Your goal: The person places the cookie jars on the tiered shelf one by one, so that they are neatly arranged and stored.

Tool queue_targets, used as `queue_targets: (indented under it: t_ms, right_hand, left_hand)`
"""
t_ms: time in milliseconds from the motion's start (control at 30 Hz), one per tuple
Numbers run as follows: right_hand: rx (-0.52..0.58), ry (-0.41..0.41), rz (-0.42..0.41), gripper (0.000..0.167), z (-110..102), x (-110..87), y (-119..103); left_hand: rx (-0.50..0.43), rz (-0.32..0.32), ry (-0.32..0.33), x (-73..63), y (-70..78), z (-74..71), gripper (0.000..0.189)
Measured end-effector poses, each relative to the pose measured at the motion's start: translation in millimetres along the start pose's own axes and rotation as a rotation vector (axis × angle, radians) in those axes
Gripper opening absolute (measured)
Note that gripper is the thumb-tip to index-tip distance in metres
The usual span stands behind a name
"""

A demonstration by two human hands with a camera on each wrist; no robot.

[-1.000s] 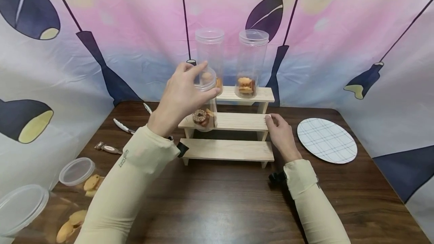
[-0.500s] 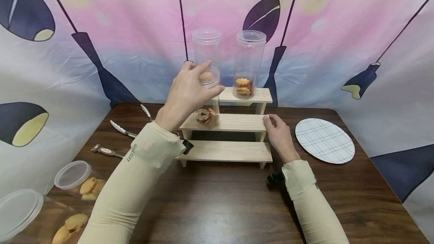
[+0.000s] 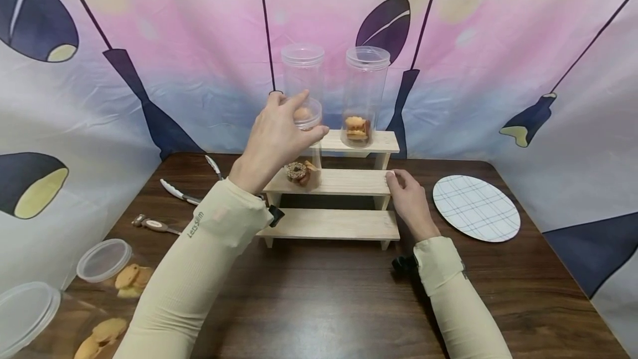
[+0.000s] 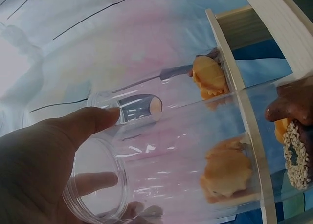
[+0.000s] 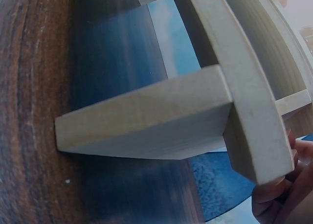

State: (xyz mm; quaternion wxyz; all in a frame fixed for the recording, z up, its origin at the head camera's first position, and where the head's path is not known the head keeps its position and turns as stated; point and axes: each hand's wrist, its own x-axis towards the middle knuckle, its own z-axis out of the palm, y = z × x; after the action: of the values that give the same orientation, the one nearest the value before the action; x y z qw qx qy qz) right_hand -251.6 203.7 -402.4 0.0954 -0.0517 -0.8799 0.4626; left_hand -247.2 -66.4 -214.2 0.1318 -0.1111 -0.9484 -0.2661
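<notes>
My left hand (image 3: 273, 140) grips the top of a clear lidded jar (image 3: 308, 121), fingers and thumb around its lid, seen also in the left wrist view. The jar stands upright at the left end of the middle step of a wooden three-tier stand (image 3: 351, 180). At its bottom lie a nut-sprinkled ring-shaped treat (image 3: 296, 170) and brown pieces. My right hand (image 3: 410, 198) pinches the right end of that step; the right wrist view shows fingertips (image 5: 268, 190) at the board's corner. Two taller clear jars with cookies, a left one (image 3: 303, 73) and a right one (image 3: 365, 93), occupy the top step.
Right of the stand lies a round checked plate (image 3: 476, 208). Tongs (image 3: 174, 190) and a brown-handled utensil (image 3: 153, 223) lie at left. Nearer, two lidded jars of cookies, a smaller one (image 3: 104, 260) and a bigger one (image 3: 25, 314), flank my left sleeve. A patterned cloth hangs behind.
My left hand has shifted the jar slightly right and back on the middle step, then held it there. My right hand keeps its hold on the step's end.
</notes>
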Motion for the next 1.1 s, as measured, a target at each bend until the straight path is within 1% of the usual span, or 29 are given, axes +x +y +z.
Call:
queue_targets:
  t_ms: [233,500,833,1100]
  right_hand:
    - [0.002,-0.002,0.014,0.07,1.2,-0.4,1.5]
    - [0.007,-0.001,0.015,0.069,2.7,-2.0,1.0]
    - [0.017,0.001,0.008,0.068,1.7,-1.0,2.2]
    - [0.024,0.005,-0.001,0.068,0.9,-0.4,1.7]
  left_hand:
    - [0.005,0.039,-0.006,0.5,-4.3,1.1,0.081]
    - [0.012,0.03,-0.025,2.5,-6.0,1.5,0.081]
    - [0.023,0.038,-0.038,7.0,-6.5,1.0,0.082]
    - [0.019,0.046,-0.032,8.1,-6.0,0.6,0.082]
